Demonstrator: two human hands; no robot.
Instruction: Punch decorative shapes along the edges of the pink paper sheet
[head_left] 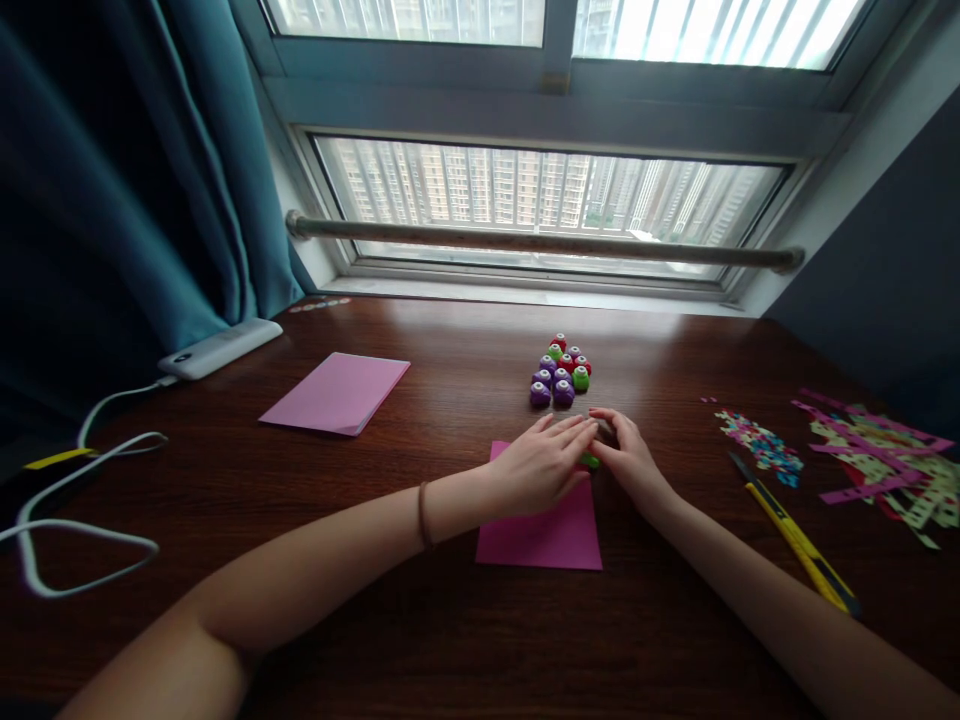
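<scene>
A square of magenta paper (541, 535) lies on the table before me. My left hand (541, 462) reaches across its upper part, fingers stretched and lying over a small green paper punch (590, 461). My right hand (626, 455) curls round the punch from the right at the paper's upper right corner, thumb and fingers closed about it. Most of the punch is hidden by both hands. Just beyond them stands a cluster of small punches (562, 393) in purple, red and green with pale round tops.
Pink sheets (337, 393) lie at left, near a white power bank (221, 348) with a cable (90, 540). At right are tiny paper cut-outs (761, 445), a yellow utility knife (799, 540) with its blade out, and punched paper strips (885, 460). A window bar (540, 240) runs behind the table.
</scene>
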